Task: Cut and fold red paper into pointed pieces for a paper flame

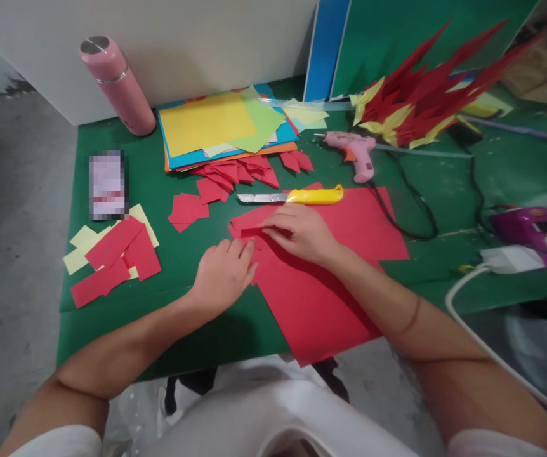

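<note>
A small piece of red paper [250, 233] lies between my two hands, at the upper left corner of large red paper sheets [321, 304]. My left hand [223, 277] presses its curled fingertips onto the lower edge of this piece. With thumb and fingers together, my right hand [301, 231] pinches the piece's right end, which looks slightly raised. Just above my right hand rests a yellow utility knife [314, 195], its blade out and pointing left. Folded red paper pieces [235, 174] are heaped above and left of my hands.
Left are red and pale yellow strips [112, 244], a phone [107, 185] and a pink bottle [120, 89]. A stack of coloured paper [207, 124] lies at the back. A pink glue gun [352, 151], its black cord and a red spiky paper craft [416, 105] are right.
</note>
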{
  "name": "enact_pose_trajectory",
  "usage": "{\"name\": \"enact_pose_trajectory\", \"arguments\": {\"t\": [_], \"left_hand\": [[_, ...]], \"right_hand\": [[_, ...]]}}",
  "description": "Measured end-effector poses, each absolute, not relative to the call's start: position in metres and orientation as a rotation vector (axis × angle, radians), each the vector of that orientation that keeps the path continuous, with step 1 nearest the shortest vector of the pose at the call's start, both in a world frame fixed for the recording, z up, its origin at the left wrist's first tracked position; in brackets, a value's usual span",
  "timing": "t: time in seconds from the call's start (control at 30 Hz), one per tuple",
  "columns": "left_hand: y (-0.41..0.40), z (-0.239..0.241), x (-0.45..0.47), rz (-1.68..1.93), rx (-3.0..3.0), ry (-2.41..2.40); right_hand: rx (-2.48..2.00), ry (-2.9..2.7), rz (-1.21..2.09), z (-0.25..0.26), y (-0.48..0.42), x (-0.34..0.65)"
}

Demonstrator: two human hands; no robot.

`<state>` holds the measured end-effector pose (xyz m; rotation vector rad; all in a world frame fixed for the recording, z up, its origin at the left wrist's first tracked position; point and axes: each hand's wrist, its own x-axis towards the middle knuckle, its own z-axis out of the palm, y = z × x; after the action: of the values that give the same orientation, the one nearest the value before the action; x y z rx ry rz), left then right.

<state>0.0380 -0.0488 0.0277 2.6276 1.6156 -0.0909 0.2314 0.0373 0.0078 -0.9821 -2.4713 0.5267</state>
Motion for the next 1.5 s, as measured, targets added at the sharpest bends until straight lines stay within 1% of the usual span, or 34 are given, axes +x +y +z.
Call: {"name": "enact_pose_trajectory", "arguments": {"t": [0.1, 0.3, 0.57, 0.67, 0.83, 0.97, 1.13, 1.33, 1.5], "left_hand": [[-0.046, 0.019, 0.036, 0.017, 2.701, 1.547], [-0.038, 0.008, 0.029, 0.364, 2.828, 1.309], [-0.029, 0.001, 0.021, 0.675, 2.86, 1.171], [-0.026, 0.002, 0.02, 0.691, 2.85, 1.157], [-0.021, 0.003, 0.016, 0.624, 2.823, 1.142], [-0.019, 0.003, 0.014, 0.714, 2.784, 1.093], [-0.016, 0.003, 0.013, 0.737, 2.762, 1.11], [-0.014, 0.003, 0.013, 0.792, 2.767, 1.1], [-0.014, 0.0, 0.013, 0.827, 2.74, 1.124]], "right_hand": [[-1.014, -2.44, 0.631, 0.011, 0.034, 0.235], [-1.177, -2.363, 0.875, 0.016, 0.033, 0.24], [-1.101, -2.246, 0.817, 0.009, 0.037, 0.236], [-1.078, -2.233, 0.79, 0.004, 0.039, 0.234], [-0.999, -2.255, 0.652, -0.005, 0.043, 0.231], [-0.884, -2.282, 0.621, -0.009, 0.045, 0.23], [-0.825, -2.337, 0.569, -0.009, 0.046, 0.23], [-0.912, -2.306, 0.623, -0.002, 0.038, 0.231], [-0.851, -2.313, 0.583, -0.004, 0.038, 0.229]]}}
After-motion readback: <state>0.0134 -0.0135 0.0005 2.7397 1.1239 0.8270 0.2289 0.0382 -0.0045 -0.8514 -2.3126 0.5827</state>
